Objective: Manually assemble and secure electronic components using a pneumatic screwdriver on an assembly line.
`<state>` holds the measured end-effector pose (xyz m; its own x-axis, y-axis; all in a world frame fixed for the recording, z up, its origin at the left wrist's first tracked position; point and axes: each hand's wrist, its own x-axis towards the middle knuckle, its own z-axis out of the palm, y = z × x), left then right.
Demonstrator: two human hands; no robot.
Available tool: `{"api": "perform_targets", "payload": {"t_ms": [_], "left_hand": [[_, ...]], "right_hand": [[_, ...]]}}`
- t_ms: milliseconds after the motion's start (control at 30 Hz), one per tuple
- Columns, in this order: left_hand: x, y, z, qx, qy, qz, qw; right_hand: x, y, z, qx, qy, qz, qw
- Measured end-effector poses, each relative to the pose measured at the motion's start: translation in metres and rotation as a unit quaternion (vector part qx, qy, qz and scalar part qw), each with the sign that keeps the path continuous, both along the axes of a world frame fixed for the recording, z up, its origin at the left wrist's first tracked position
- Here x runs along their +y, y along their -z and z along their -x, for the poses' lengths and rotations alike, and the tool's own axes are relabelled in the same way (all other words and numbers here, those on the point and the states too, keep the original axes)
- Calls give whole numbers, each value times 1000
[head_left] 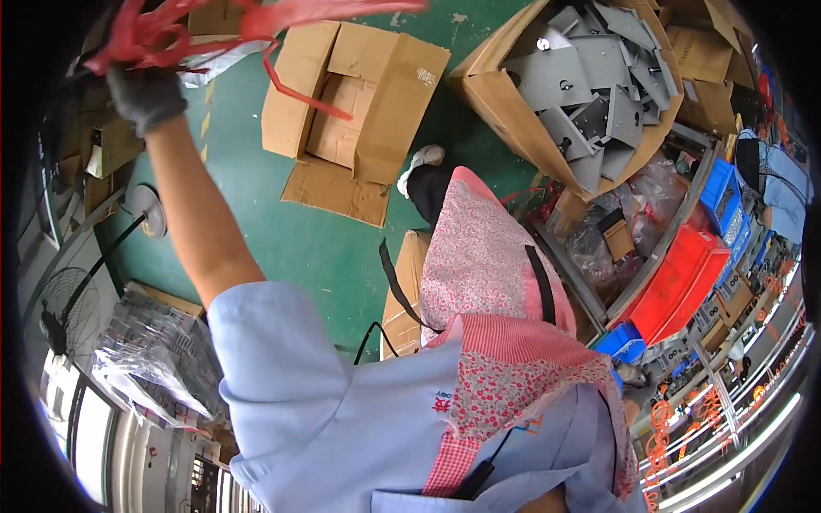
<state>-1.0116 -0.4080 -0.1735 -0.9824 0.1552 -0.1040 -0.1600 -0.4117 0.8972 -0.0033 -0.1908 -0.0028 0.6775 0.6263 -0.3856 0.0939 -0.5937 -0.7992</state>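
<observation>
My left arm reaches up toward the far left of the head view. On it, my left hand (147, 98) wears a grey glove and is closed round a tangled bundle of red plastic strips (158, 38). Strips trail off to the right, and a thin one (295, 92) hangs down over an open cardboard box (369, 107). The bundle covers most of the fingers. My right hand is out of view. A pink flowered apron (479, 256) hangs down my front.
A big carton (496, 90) full of grey metal plates (552, 73) stands at upper right. Below it are a bin of clear plastic bags (590, 239), a red bin (684, 282) and blue bins (723, 192). A wrapped stack (158, 350) and a fan (64, 312) stand left. Another person (778, 184) is far right.
</observation>
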Motion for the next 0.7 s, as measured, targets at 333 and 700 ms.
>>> {"api": "perform_targets", "payload": {"t_ms": [333,700], "left_hand": [[-50,357,-226,-151,-46,520,839],[-103,439,-335,-584,318,345,662]], "right_hand": [[3,4,73,0,-9,94,996],[-14,10,78,-2,1,151,989]]}}
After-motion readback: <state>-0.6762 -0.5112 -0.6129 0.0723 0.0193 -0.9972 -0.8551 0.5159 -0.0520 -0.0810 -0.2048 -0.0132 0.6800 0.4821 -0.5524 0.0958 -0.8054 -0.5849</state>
